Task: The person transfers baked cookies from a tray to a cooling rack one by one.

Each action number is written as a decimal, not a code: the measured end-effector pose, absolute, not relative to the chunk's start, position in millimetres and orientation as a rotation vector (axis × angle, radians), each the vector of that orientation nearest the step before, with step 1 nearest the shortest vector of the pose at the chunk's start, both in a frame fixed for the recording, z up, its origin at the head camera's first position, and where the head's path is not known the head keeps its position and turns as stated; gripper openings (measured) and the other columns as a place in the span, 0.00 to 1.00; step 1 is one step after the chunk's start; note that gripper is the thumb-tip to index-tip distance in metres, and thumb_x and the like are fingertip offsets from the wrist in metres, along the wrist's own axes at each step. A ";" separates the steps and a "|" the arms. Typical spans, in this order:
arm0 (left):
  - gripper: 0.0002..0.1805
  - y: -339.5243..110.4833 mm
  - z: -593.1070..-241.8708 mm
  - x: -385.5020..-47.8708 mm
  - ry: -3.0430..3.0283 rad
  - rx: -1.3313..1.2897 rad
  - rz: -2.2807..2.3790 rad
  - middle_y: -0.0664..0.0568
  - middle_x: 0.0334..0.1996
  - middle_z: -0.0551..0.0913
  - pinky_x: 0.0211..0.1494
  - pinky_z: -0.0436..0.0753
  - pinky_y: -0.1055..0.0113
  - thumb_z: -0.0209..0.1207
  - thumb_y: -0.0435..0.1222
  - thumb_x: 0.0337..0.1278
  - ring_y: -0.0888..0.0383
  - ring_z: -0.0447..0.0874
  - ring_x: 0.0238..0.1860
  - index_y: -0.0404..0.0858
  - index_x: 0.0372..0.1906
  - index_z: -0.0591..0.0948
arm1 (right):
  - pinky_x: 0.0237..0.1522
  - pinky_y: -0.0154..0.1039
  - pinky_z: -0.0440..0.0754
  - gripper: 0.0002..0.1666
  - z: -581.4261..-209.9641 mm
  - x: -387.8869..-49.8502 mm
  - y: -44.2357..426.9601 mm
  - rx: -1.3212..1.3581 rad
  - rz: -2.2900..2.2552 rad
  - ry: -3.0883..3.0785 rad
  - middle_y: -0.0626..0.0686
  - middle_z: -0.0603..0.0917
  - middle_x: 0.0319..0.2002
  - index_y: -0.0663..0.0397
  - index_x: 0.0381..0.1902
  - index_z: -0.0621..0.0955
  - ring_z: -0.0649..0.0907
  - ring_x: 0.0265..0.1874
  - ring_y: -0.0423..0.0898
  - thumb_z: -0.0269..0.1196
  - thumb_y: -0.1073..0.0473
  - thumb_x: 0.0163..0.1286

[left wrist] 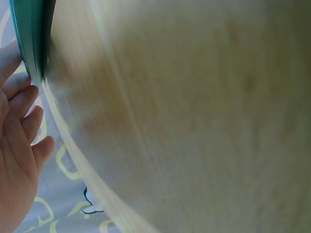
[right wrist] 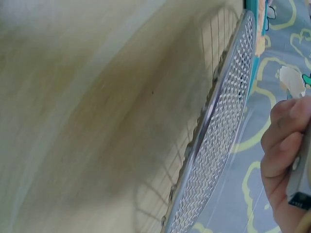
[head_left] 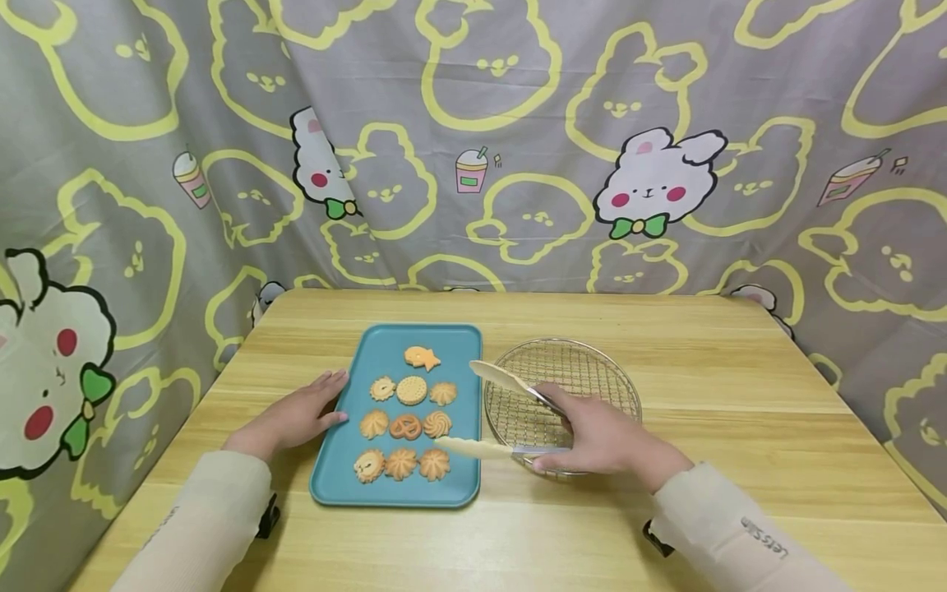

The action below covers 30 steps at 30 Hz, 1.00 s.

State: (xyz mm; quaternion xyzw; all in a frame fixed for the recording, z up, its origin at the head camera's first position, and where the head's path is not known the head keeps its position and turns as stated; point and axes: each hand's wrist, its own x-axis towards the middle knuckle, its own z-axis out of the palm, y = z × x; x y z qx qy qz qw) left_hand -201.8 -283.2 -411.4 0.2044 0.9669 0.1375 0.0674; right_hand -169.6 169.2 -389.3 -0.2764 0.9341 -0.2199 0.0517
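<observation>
A teal rectangular tray [head_left: 459,345] carries several cookies in rows, with a fish-shaped cookie [head_left: 422,357] at the far end and a pretzel-shaped cookie [head_left: 405,427] lower down. My left hand [head_left: 299,415] touches the tray's left edge with its fingers extended; the left wrist view shows the fingers [left wrist: 30,104] at the rim. Tongs [head_left: 491,449] with pale, scalloped tips are gripped in my right hand [head_left: 607,436]. Their arms are spread, tips over the tray's right side, with no cookie between them. Below lies a round wire rack [head_left: 547,362], partly hidden by that hand.
Both tray and rack stand on a light wooden table [head_left: 710,395], the rack close to the tray's right edge. A grey curtain [head_left: 540,247] with yellow outlines and white rabbit faces hangs behind the table and along its sides.
</observation>
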 end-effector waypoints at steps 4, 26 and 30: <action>0.37 -283.3 -411.9 -201.6 2.912 0.615 0.421 0.34 0.70 0.56 0.67 0.57 0.40 0.56 0.43 0.66 0.34 0.49 0.70 0.28 0.71 0.58 | 0.21 0.33 0.71 0.62 -390.8 -168.1 165.7 -0.901 -0.636 2.829 0.43 0.76 0.25 0.47 0.73 0.61 0.69 0.17 0.34 0.66 0.24 0.46; 0.37 -282.4 -411.8 -202.2 2.911 0.610 0.429 0.34 0.70 0.56 0.67 0.56 0.40 0.56 0.44 0.66 0.34 0.49 0.70 0.27 0.71 0.58 | 0.19 0.32 0.69 0.48 -383.9 -162.5 153.3 -1.139 -0.412 2.780 0.35 0.75 0.26 0.44 0.66 0.73 0.70 0.19 0.33 0.65 0.27 0.51; 0.37 -282.5 -411.8 -202.2 2.911 0.617 0.426 0.34 0.70 0.56 0.67 0.56 0.40 0.56 0.43 0.66 0.34 0.50 0.70 0.27 0.71 0.58 | 0.18 0.32 0.69 0.45 -382.8 -163.3 151.2 -1.169 -0.415 2.757 0.35 0.74 0.24 0.43 0.65 0.74 0.69 0.17 0.33 0.66 0.29 0.53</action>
